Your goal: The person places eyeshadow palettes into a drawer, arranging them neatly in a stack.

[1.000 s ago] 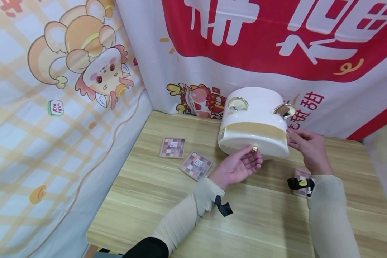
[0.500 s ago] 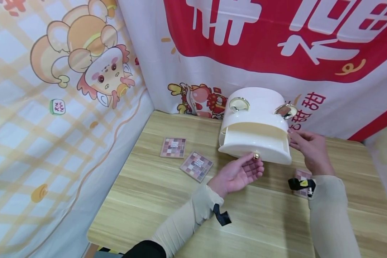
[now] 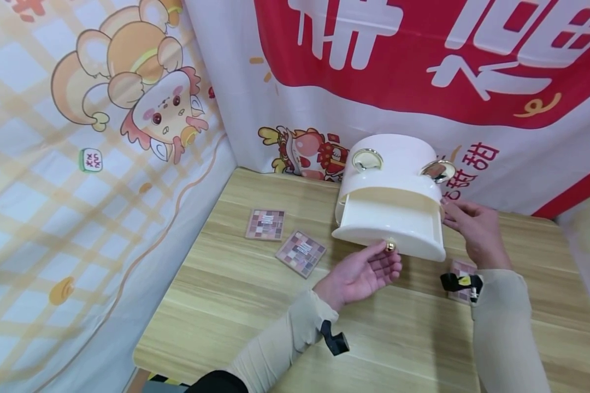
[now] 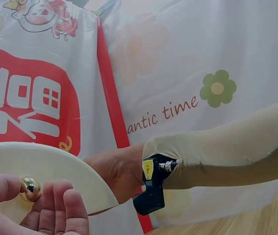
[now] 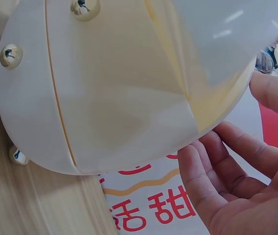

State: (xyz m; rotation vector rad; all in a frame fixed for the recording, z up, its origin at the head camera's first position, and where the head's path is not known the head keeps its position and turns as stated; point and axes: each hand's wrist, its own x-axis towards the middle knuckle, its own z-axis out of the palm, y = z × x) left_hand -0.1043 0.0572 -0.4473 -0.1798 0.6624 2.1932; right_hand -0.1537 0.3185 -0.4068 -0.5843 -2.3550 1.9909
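Note:
A white rounded storage box (image 3: 390,174) with gold rings stands at the back of the table. Its upper drawer (image 3: 418,246) is pulled well out, and the part of the inside that shows is bare white. My left hand (image 3: 364,273) pinches the drawer's gold knob (image 4: 31,189) between thumb and index finger, the other fingers loosely bent below. On the box's right side rests my right hand (image 3: 479,232). In the right wrist view its fingertips (image 5: 190,152) touch the curved side edge, with the thumb higher up beside a gold ring. A lower drawer (image 5: 26,93) with its own knob is closed.
Two eyeshadow palettes (image 3: 265,224) lie on the wooden table (image 3: 216,295) left of the box. Another palette (image 3: 464,267) lies partly hidden beneath the right wrist and its black strap. Printed cloth (image 3: 295,98) hangs close behind the box and along the left.
The upper drawer has slid further out toward me, my left hand moving back with its knob. My right hand has stayed at the side of the box.

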